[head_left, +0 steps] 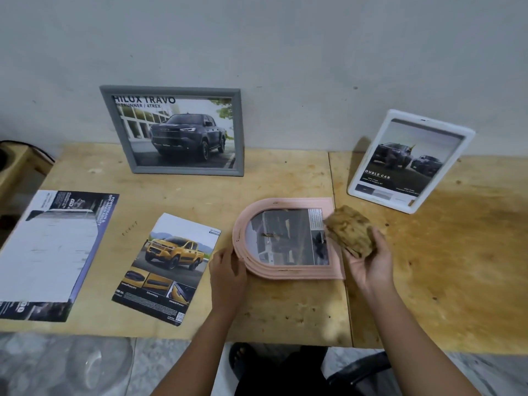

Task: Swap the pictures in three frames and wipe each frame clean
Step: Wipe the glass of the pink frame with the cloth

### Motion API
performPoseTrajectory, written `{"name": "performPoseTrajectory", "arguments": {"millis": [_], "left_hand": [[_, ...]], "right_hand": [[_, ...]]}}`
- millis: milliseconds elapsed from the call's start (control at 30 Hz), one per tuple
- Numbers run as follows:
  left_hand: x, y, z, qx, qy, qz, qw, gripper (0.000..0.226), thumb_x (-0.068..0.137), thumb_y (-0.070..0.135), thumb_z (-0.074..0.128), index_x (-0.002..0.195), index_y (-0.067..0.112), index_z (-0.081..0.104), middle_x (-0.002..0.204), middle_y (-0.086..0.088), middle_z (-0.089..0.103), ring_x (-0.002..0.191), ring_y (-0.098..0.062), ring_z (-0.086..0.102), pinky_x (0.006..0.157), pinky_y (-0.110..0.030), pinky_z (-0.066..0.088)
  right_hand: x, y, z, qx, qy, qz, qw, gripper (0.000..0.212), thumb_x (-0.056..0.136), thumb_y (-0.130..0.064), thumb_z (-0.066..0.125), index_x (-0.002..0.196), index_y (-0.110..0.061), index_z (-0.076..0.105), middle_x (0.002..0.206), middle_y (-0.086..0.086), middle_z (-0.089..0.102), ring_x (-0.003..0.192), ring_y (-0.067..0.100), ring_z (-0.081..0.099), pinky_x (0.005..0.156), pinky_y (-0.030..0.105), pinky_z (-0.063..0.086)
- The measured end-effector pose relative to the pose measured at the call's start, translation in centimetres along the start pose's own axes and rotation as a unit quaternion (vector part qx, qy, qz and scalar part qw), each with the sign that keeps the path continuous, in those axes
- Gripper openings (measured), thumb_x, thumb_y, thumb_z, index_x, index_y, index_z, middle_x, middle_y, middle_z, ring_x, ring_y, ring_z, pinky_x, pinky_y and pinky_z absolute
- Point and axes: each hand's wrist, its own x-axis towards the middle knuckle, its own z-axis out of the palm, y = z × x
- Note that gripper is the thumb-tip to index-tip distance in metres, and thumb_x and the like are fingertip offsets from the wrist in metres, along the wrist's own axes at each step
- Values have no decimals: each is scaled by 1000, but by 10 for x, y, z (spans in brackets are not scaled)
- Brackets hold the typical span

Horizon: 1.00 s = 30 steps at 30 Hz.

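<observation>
A pink arched frame lies flat on the wooden table with a grey picture behind its glass. My left hand holds the frame's rounded left edge. My right hand grips a folded brown cloth just above the frame's right side. A grey frame with a dark pickup picture leans on the wall at the back. At the right, a white frame with a two-truck picture leans there too.
A loose yellow-truck picture lies left of the pink frame. A larger printed sheet lies at the table's far left. Below the front table edge are the floor and my dark-clothed legs.
</observation>
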Motion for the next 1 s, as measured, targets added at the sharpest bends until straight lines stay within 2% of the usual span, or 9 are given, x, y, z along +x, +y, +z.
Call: {"name": "performPoseTrajectory", "arguments": {"millis": [100,300,433,500,567,733,833,900,1000], "left_hand": [[0,-3,1,14,-6,12,1000,38,92,18,52,129,11,50,129,-8,52,119,-24,46,96,-31,37],[-1,-17,6,49,-26,45,997,55,92,40,33,144,21,33,147,3,39,134,-13,38,106,-30,33],[-5,-20,12,83,-30,44,995,61,93,47,22,147,19,28,152,1,32,141,-13,26,113,-33,26],[-6,-20,13,94,-27,43,994,63,92,48,19,147,19,26,153,2,29,142,-11,23,114,-30,22],[-7,-20,13,100,-24,50,993,65,91,49,16,147,18,25,154,2,27,142,-6,18,114,-27,17],[-5,-23,14,108,-21,65,992,63,92,46,19,146,16,27,153,2,28,139,-2,12,114,-25,13],[-5,-26,14,113,-26,73,991,61,93,45,21,146,16,28,152,4,26,140,-2,12,114,-25,12],[-4,-27,14,119,-26,85,989,58,94,42,22,145,15,29,150,8,25,140,-2,14,115,-25,13],[-4,-27,14,126,-26,90,988,57,95,39,23,145,13,31,147,10,24,140,-3,17,115,-27,15]], "right_hand": [[-1,12,15,-39,-29,40,998,18,96,-18,44,99,-9,59,103,12,66,96,24,63,79,31,56],[19,31,31,-124,73,125,982,41,100,-31,40,124,1,51,95,16,67,85,24,66,66,31,59],[32,26,47,-213,106,-3,971,36,102,-19,35,128,4,45,114,15,59,88,20,61,66,22,57],[38,22,54,-406,108,-157,894,32,102,-19,32,121,2,49,104,9,56,89,18,57,64,17,51],[45,23,57,-575,64,-285,765,28,102,-20,32,110,0,51,92,6,55,83,20,54,66,27,41],[76,63,45,-743,-65,-305,593,21,100,-18,32,95,-2,45,98,22,51,80,34,50,66,42,42],[81,87,42,-755,-66,-312,573,20,98,-15,34,98,1,46,98,25,53,76,38,52,57,41,44],[75,96,49,-752,-80,-293,585,20,98,-13,34,107,-1,47,105,21,52,80,37,53,60,36,40],[68,108,61,-773,-119,-270,562,20,98,-15,32,108,-4,46,111,17,48,85,35,53,66,35,39]]}}
